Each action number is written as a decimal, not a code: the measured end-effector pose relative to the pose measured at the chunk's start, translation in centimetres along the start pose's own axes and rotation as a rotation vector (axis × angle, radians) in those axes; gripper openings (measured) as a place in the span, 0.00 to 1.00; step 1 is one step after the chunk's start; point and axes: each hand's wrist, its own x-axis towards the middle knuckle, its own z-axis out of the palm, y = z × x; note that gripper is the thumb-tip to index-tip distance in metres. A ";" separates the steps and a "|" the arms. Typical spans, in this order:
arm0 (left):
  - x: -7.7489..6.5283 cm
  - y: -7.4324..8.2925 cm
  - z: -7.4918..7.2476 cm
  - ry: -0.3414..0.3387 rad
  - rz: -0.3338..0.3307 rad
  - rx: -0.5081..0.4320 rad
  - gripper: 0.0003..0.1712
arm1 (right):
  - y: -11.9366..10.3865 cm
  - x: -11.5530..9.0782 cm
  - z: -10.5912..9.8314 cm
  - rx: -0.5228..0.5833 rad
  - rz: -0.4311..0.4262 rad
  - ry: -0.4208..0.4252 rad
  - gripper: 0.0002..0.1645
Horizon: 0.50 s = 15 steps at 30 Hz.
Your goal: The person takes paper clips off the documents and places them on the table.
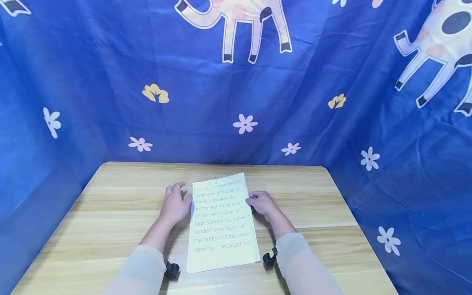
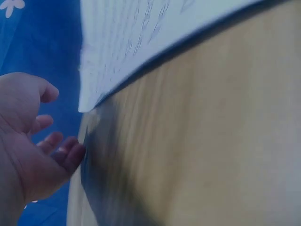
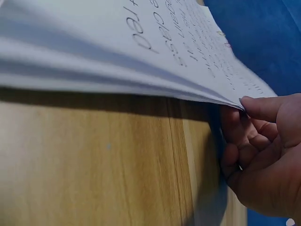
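Printed sheets of paper [image 1: 221,229] lie lengthwise on the table, with several lines of large English text on top. A paper clip [image 1: 215,180] sits on their top edge. My right hand [image 1: 262,203] pinches the right edge between thumb and fingers. In the right wrist view, that edge of the sheets [image 3: 188,70] is lifted off the wood and several layers show. My left hand [image 1: 176,205] is beside the left edge, fingers relaxed and apart. The left wrist view shows a gap between this left hand [image 2: 37,136] and the paper's corner [image 2: 89,101].
The wood-grain table [image 1: 121,205] has rounded far corners. A blue curtain [image 1: 199,123] printed with flowers and cow-like figures encloses its back and sides. Black wrist cameras are strapped on both wrists, the left camera [image 1: 171,270] and the right camera [image 1: 270,258] near the paper's lower corners.
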 end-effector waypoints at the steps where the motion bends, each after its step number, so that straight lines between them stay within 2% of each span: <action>1: 0.4 -0.1 0.0 -0.003 0.007 -0.012 0.39 | 0.0 -0.1 0.0 0.016 0.000 -0.004 0.09; 3: 1.3 -0.3 -0.1 -0.019 0.019 -0.052 0.38 | 0.1 -0.3 -0.1 0.055 0.008 -0.017 0.10; 5: 2.2 -0.5 0.0 -0.046 0.013 -0.133 0.38 | 0.3 -0.4 -0.1 0.106 0.026 -0.041 0.11; 9: 3.8 -0.7 0.3 -0.117 -0.053 -0.406 0.39 | 0.7 -0.4 -0.1 0.178 0.056 -0.077 0.10; 11: 4.5 -0.8 0.5 -0.141 -0.085 -0.501 0.39 | 1.0 -0.3 -0.1 0.191 0.053 -0.086 0.09; 13: 5.2 -0.7 0.7 -0.146 -0.093 -0.533 0.38 | 1.3 -0.2 -0.3 0.206 0.049 -0.088 0.09; 15: 5.9 -0.5 1.0 -0.138 -0.064 -0.505 0.37 | 1.6 -0.1 -0.4 0.223 0.045 -0.087 0.09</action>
